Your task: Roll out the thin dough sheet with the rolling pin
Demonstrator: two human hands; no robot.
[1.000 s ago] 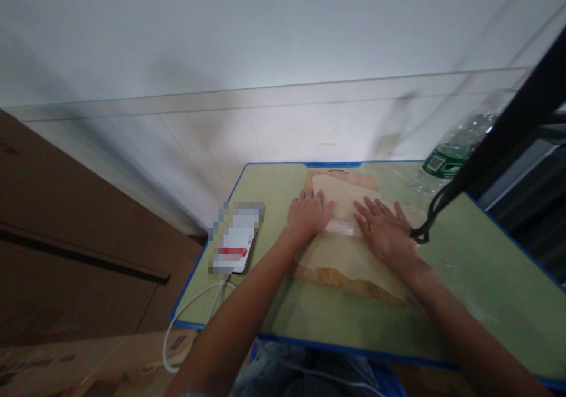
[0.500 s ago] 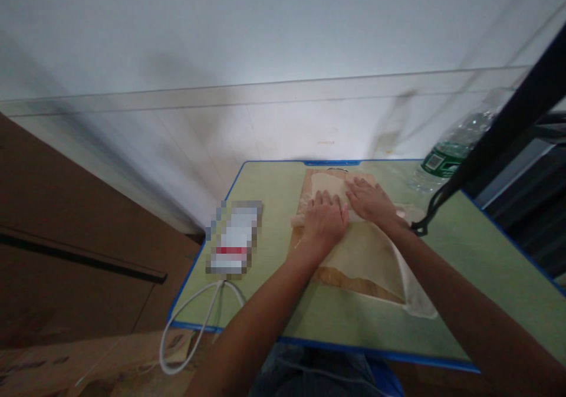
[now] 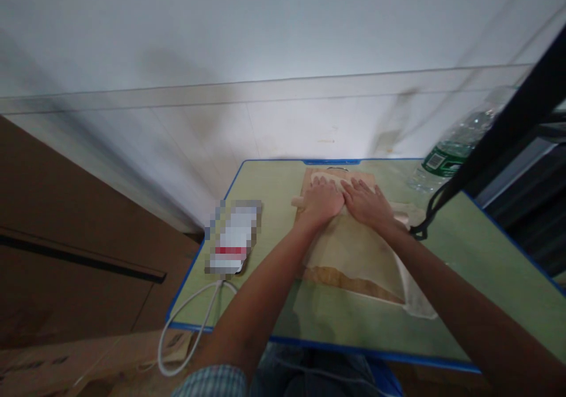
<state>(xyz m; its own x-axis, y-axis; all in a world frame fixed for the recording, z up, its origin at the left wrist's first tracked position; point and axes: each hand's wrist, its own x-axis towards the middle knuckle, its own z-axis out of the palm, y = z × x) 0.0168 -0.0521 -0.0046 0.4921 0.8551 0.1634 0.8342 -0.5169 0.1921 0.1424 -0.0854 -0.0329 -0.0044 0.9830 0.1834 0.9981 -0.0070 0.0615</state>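
Both hands lie flat, fingers spread and palms down, side by side on a rolling pin [image 3: 299, 202] at the centre of the frame: the left hand [image 3: 322, 201] touches the right hand [image 3: 366, 204]. The pin rests across a thin dough sheet [image 3: 354, 255] covering a wooden board [image 3: 340, 279] on the green counter [image 3: 477, 267]. A phone [image 3: 232, 236] lies left of the board; a water bottle [image 3: 455, 146] stands at upper right.

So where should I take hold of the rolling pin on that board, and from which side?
Probably by its two ends. The rolling pin lies crosswise on the wooden board, with the left hand and right hand pressing flat on its middle over the thin dough sheet. Only the ends stick out bare, so come from above, one hand at each side.
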